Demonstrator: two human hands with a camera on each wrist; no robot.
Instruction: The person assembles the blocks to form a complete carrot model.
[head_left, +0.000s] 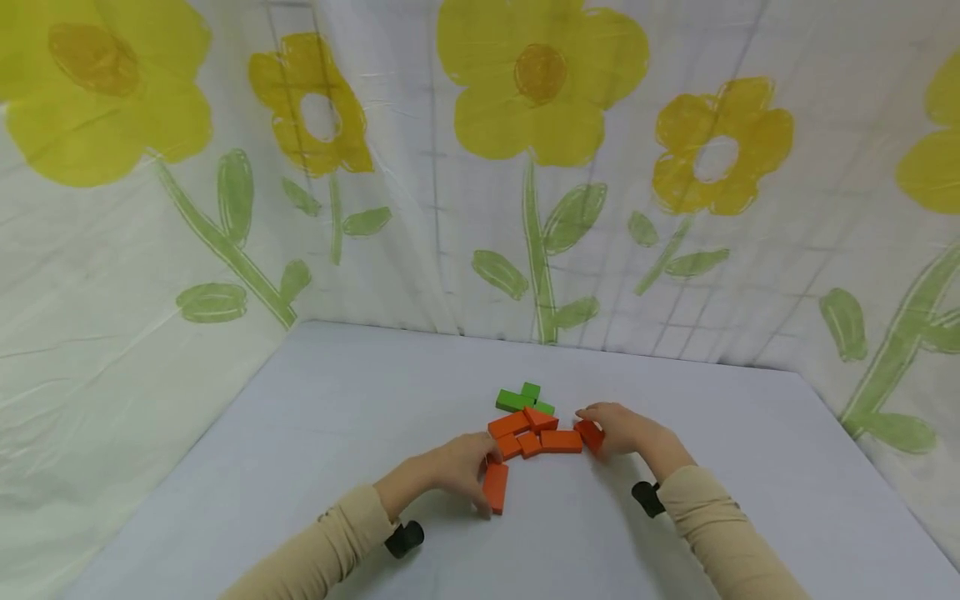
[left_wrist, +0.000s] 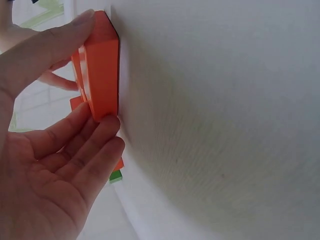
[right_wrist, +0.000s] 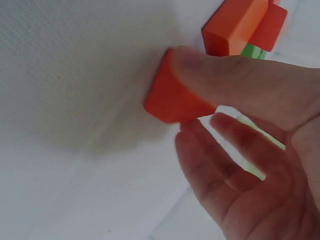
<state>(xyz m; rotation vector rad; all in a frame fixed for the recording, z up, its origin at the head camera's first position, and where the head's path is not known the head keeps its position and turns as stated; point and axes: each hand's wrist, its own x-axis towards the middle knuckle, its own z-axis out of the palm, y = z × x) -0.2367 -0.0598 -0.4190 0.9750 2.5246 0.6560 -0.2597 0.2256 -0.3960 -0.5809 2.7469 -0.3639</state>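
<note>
A white sheet backdrop [head_left: 397, 275] with big yellow flowers and green stems stands along the far side and both flanks of a smooth white table [head_left: 337, 383]. Near the middle of the table we see three green rectangular blocks [head_left: 514, 402] grouped together, the smallest at the far side. Just on their near side lies a cluster of orange blocks: a flat triangular orange block [head_left: 541, 420] at the far right, a rectangular orange block [head_left: 508, 426] to its left, two shorter orange pieces [head_left: 529, 445] nearer to us, and a long rectangular orange block [head_left: 561, 442] reaching out to the right.

On the near left, the person's left hand [head_left: 459, 467] holds a long orange-red rectangular block [head_left: 496, 488] by its two ends, thumb at the near end and fingers at the far one; we cannot tell whether it rests fully on the table. On the right, the right hand [head_left: 621, 430] pinches a small red-orange block [right_wrist: 172, 97] between thumb and fingers, near the long block's right end; the thumb hides part of its shape. Both arms wear beige sleeves [head_left: 712, 521], with a small black device [head_left: 405, 540] under each wrist.
</note>
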